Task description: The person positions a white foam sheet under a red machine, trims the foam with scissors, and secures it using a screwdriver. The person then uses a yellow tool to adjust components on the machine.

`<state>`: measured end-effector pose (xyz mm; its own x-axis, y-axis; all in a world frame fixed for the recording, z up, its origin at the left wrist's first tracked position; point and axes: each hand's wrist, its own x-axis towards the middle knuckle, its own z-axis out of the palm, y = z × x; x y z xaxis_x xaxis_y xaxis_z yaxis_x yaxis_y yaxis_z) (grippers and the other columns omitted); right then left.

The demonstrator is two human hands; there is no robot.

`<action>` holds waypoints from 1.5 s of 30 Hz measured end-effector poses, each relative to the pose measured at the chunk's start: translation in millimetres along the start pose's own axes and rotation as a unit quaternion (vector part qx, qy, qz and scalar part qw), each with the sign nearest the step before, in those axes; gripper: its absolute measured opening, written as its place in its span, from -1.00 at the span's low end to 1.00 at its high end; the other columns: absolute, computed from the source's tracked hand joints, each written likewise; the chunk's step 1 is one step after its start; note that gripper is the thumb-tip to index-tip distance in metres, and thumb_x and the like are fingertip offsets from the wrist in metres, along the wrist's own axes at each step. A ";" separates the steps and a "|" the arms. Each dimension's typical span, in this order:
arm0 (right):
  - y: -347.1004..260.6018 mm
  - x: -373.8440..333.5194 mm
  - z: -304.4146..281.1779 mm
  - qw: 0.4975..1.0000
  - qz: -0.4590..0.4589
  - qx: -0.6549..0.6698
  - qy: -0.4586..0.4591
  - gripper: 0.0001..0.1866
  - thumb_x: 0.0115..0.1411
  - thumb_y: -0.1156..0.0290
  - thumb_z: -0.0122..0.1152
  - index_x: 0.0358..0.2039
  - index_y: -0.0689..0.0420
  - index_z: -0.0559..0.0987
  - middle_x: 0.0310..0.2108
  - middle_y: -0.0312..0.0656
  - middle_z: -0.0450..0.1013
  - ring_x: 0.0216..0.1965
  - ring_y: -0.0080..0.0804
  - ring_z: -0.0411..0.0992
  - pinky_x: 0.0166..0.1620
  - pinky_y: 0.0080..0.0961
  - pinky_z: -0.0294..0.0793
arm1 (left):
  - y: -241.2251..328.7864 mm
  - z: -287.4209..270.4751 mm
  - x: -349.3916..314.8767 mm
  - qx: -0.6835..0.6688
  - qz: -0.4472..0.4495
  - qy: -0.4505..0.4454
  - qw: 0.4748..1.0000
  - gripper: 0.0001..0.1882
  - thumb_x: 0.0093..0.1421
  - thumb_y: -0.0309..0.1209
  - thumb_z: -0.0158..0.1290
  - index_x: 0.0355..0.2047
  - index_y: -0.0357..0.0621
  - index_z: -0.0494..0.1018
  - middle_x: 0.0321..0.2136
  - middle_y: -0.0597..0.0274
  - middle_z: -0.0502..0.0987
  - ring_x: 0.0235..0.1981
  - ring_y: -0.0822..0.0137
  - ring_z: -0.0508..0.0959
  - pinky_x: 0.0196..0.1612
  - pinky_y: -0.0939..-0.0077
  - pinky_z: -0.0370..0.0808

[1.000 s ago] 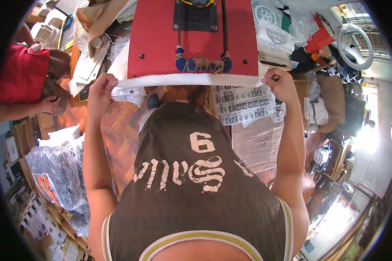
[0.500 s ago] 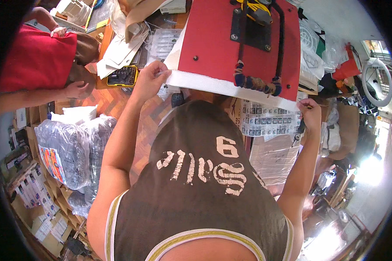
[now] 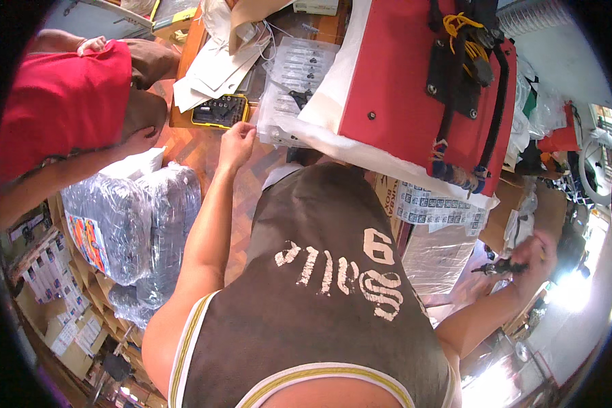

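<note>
Red panel point(image 3: 394, 95) on a white sheet point(image 3: 381, 160) at the near edge of the wooden surface point(image 3: 181, 118), its far end cut off.
The panel is flat and bolted, with a black handle point(image 3: 449, 170) wrapped at one end; the soft sheet juts out below. The right hand point(image 3: 536, 257), blurred, clutches a dark tool point(image 3: 498, 266) too smeared to identify. The left hand point(image 3: 236, 146) has its fingers bunched just beside clear plastic packaging point(image 3: 298, 64); whether they pinch anything, I cannot tell. A yellow-edged case point(image 3: 221, 111) sits by the near left corner.

Head-worn fisheye view, looking down from above, shirt point(image 3: 319, 238) close below, left hand point(image 3: 237, 145) and right hand point(image 3: 536, 256) farther out
</note>
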<state>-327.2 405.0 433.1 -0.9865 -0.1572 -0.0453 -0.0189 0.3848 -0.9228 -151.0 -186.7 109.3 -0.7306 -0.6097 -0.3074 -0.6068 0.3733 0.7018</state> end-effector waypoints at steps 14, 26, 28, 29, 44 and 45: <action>-64.3 110.6 300.7 0.888 -0.426 -0.149 0.086 -0.66 0.18 0.65 0.37 -0.13 0.17 0.40 0.06 0.10 0.49 0.17 0.14 0.46 0.14 -0.09 0.56 | -8.1 103.3 163.9 0.331 0.361 -0.049 0.871 -0.70 0.22 -0.39 -0.01 -0.05 -0.08 0.53 -0.04 0.11 0.53 0.11 0.07 0.47 0.17 0.07 0.32; 5.8 94.3 332.9 0.869 -0.239 -0.426 0.076 -0.80 0.16 0.49 0.36 -0.24 0.23 0.53 -0.02 0.07 0.50 0.01 0.01 0.51 0.05 -0.19 0.54 | 7.4 88.7 181.7 0.350 0.363 -0.234 0.831 -0.70 0.20 -0.48 -0.04 -0.06 -0.22 0.48 -0.09 -0.05 0.55 0.06 -0.05 0.54 0.03 0.04 0.47; 7.7 96.8 331.5 0.879 -0.218 -0.421 0.051 -0.79 0.15 0.50 0.33 -0.20 0.22 0.55 -0.05 0.08 0.49 -0.01 0.06 0.49 0.07 -0.14 0.51 | -20.0 84.4 178.7 0.207 0.364 -0.167 0.893 -0.68 0.14 -0.56 -0.06 -0.07 -0.29 0.44 -0.07 -0.15 0.53 0.04 -0.20 0.53 0.03 0.02 0.48; 9.4 96.7 331.1 0.883 -0.205 -0.420 0.051 -0.79 0.14 0.51 0.33 -0.20 0.22 0.56 -0.07 0.08 0.50 -0.01 0.06 0.49 0.07 -0.14 0.51 | -6.0 75.6 170.6 0.170 0.330 -0.161 0.914 -0.66 0.11 -0.59 -0.04 -0.07 -0.30 0.44 -0.07 -0.17 0.52 -0.01 -0.23 0.54 0.02 0.05 0.49; -39.2 -41.0 299.5 0.926 0.160 0.071 -0.334 -0.43 0.14 0.36 0.48 0.14 0.21 0.51 -0.11 -0.16 0.53 -0.11 -0.42 0.55 -0.02 -0.44 0.53 | 197.0 -77.1 -24.3 -0.048 0.546 -0.299 0.781 -0.74 -0.02 -0.68 0.17 -0.28 -0.18 0.58 -0.31 0.13 0.60 -0.28 0.13 0.64 -0.21 0.33 0.59; -43.6 -48.2 295.7 0.940 0.160 0.036 -0.298 -0.54 0.13 0.46 0.43 0.06 0.23 0.57 -0.12 -0.11 0.55 -0.08 -0.31 0.56 0.01 -0.40 0.52 | 203.2 -72.1 -29.8 -0.020 0.579 -0.302 0.757 -0.73 -0.04 -0.68 0.18 -0.29 -0.18 0.59 -0.31 0.14 0.60 -0.25 0.12 0.64 -0.22 0.31 0.60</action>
<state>-230.8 126.9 362.4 -0.6736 -0.5342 -0.5108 0.2953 0.4390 -0.8486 -230.0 -143.1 307.4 -0.7827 0.5458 0.2991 0.5507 0.3834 0.7414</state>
